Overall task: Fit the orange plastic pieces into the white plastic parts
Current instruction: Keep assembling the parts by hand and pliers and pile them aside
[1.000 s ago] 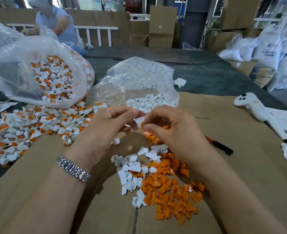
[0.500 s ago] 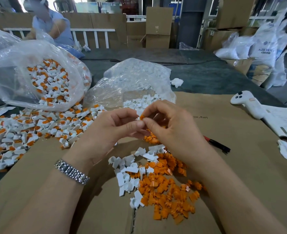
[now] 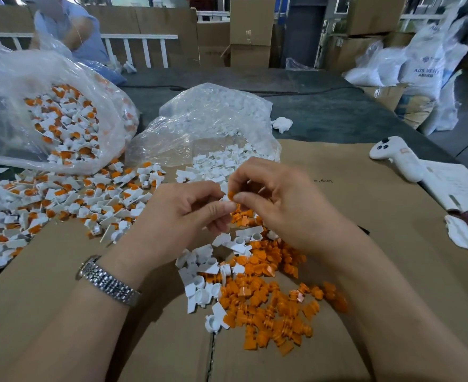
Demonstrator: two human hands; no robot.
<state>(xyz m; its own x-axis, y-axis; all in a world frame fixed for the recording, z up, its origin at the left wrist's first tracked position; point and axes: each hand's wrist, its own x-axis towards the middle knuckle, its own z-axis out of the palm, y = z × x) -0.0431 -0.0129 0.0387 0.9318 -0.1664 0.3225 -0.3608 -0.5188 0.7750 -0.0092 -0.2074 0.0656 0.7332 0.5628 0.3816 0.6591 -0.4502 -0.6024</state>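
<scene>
Orange plastic piece (image 3: pixel 231 195), light, stiff and best taken by its rim, sits pinched in the right hand (image 3: pixel 285 205) against a white part (image 3: pixel 225 188) the left hand (image 3: pixel 183 213) grips above the tabletop's middle.

Left hand (image 3: pixel 183 213) and right hand (image 3: pixel 279 202) meet above cardboard sheet (image 3: pixel 365 216), pinching white part (image 3: pixel 225 196) with orange piece (image 3: pixel 231 194). Loose orange pieces (image 3: pixel 268 304) and white parts (image 3: pixel 202 279) heaped below hands. Assembled pieces (image 3: pixel 48 199) near sheet's left edge.
</scene>
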